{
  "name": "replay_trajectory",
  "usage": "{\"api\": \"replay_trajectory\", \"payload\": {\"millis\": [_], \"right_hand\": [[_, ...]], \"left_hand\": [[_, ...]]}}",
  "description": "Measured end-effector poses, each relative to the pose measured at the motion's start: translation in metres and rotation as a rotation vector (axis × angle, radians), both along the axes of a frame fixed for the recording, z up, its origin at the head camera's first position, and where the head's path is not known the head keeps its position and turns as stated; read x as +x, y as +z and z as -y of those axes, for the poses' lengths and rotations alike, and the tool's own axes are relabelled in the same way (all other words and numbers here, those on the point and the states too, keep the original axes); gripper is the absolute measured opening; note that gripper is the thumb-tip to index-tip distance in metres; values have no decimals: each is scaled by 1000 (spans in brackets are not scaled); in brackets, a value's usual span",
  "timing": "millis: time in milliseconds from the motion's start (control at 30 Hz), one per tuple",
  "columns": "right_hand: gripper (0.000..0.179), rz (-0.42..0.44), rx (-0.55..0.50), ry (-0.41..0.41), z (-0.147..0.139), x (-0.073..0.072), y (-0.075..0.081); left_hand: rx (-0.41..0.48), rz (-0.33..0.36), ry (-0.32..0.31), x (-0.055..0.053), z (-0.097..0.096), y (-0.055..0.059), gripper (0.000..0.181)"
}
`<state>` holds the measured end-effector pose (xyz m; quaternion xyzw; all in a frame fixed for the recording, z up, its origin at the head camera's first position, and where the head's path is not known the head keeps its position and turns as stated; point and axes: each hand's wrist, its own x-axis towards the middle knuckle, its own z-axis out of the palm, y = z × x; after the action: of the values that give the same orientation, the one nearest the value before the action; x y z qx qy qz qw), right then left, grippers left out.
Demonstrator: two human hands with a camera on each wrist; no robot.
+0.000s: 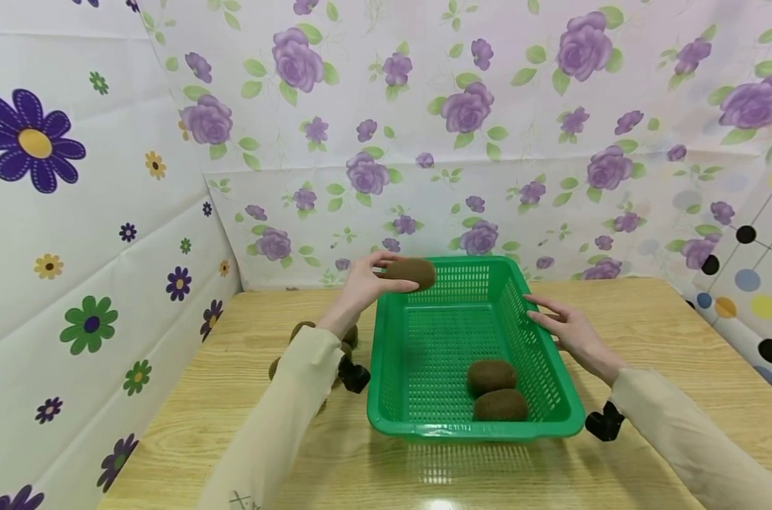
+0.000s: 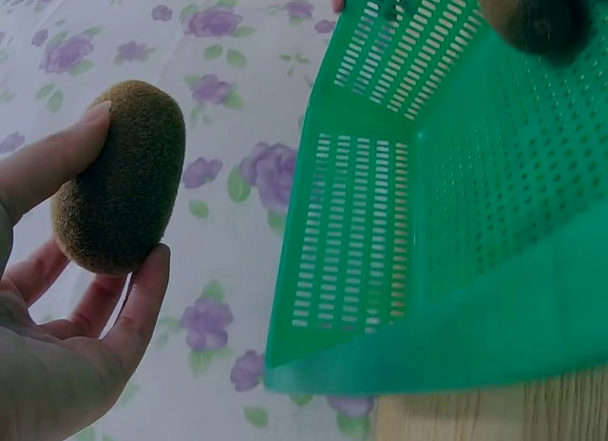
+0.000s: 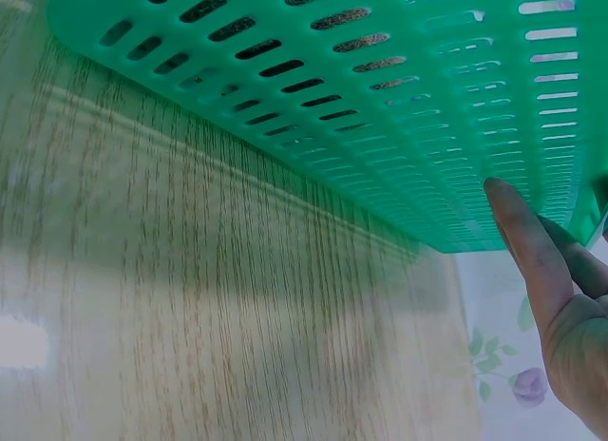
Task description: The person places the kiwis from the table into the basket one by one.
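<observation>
My left hand (image 1: 368, 280) pinches a brown, fuzzy kiwi (image 1: 411, 274) between thumb and fingers, at the basket's far left corner. The left wrist view shows this kiwi (image 2: 123, 180) held clear of the green plastic basket (image 2: 351, 232), with the thumb on one side and fingertips on the other. Inside the basket (image 1: 475, 430), two kiwis lie together near its front right corner, one kiwi (image 1: 491, 376) behind the other kiwi (image 1: 501, 406). My right hand (image 1: 571, 329) rests against the basket's right side, fingers extended; in the right wrist view, a straight finger (image 3: 522, 241) touches the slotted outer wall.
Several more kiwis (image 1: 302, 328) lie on the wooden table (image 1: 220, 397) left of the basket, partly hidden by my left forearm. Flower-printed cloth (image 1: 360, 92) hangs behind the table and along its left side. A small black device (image 1: 353, 375) sits at my left wrist.
</observation>
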<state>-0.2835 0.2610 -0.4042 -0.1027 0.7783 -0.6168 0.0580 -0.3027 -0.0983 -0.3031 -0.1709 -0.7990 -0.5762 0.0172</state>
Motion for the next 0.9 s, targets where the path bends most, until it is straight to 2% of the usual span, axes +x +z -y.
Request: {"api": "replay_trajectory", "payload": {"millis": [267, 433, 600, 900], "right_hand": [[59, 2, -18, -4, 0, 0, 0], [59, -2, -1, -12, -1, 0, 0], [59, -1, 2, -16, -1, 0, 0], [57, 4, -24, -1, -1, 0, -1]], "left_hand": [[27, 62, -5, -1, -31, -7, 48], [15, 62, -16, -1, -48, -12, 47], [-18, 59, -18, -1, -63, -22, 46], [-24, 84, 30, -5, -88, -45, 44]]}}
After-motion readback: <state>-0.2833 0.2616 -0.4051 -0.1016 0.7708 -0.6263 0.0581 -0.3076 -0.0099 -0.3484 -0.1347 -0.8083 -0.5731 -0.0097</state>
